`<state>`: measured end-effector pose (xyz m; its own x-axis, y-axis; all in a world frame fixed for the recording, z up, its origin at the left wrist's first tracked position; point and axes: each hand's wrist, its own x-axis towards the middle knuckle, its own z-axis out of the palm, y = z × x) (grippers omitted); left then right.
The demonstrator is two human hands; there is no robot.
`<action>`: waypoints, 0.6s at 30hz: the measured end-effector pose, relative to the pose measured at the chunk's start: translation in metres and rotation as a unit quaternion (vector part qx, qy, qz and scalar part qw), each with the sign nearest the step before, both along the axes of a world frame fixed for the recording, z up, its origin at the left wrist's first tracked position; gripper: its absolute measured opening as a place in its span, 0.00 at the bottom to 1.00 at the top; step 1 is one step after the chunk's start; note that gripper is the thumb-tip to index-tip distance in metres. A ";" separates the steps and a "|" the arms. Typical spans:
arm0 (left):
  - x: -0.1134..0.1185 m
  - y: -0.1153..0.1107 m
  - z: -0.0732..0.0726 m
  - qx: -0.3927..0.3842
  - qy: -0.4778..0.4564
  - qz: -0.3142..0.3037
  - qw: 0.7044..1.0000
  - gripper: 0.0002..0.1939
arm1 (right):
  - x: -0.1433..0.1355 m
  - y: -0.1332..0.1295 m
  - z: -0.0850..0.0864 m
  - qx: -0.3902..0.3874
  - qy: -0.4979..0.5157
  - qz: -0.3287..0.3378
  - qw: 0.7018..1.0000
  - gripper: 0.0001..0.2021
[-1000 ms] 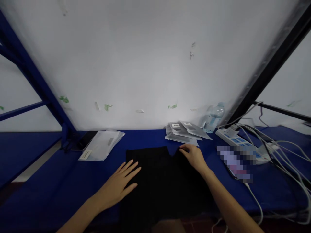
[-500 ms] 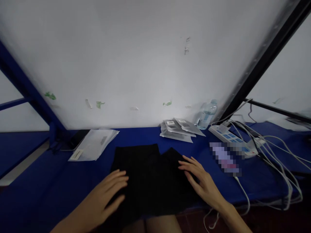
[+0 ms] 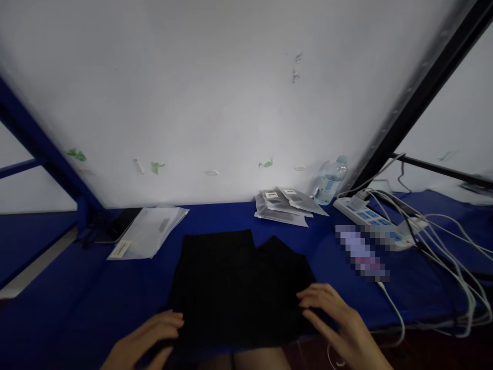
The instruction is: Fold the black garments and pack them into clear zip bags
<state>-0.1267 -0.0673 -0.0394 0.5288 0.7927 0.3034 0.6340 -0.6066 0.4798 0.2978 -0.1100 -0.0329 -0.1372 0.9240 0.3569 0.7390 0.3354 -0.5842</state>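
Note:
A black cloth garment [image 3: 234,288] lies spread on the blue table, its near edge by the person's legs. At its lower left edge is my left hand [image 3: 148,336], thumb and fingers apart, with dark cloth between them. My right hand [image 3: 335,316] touches the right edge of the garment, its thumb and fingertips around the border of the cloth. Whether the fingertips pinch the dark fabric is hard to make out.
Flat translucent packets [image 3: 150,234] lie at the left beside a dark device [image 3: 125,222]. More packets [image 3: 285,205] and a water bottle [image 3: 332,181] stand near the wall. At right are a power strip [image 3: 373,221], a blurred phone [image 3: 362,253] and white cables [image 3: 454,262].
Both hands have moved down toward the near edge of the table, along the sides of the garment. The right hand no longer lies over the garment's upper right part.

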 end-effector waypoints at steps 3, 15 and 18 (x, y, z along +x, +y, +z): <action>0.011 0.029 0.029 -0.153 -0.061 0.090 0.982 0.10 | -0.004 0.033 0.016 0.015 0.065 -0.062 0.996 0.11; 0.023 0.073 0.091 -0.378 -0.019 0.022 0.925 0.13 | 0.007 0.067 0.017 -0.030 0.066 -0.091 0.993 0.16; 0.023 0.091 0.082 -0.351 -0.056 0.050 0.933 0.15 | 0.007 0.076 0.011 -0.020 0.043 -0.111 0.993 0.18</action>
<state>-0.1034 0.0234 0.0421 0.4371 0.8607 -0.2613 0.5934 -0.0576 0.8029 0.3043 -0.0336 -0.0217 0.1013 0.9418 0.3206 0.7391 0.1444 -0.6580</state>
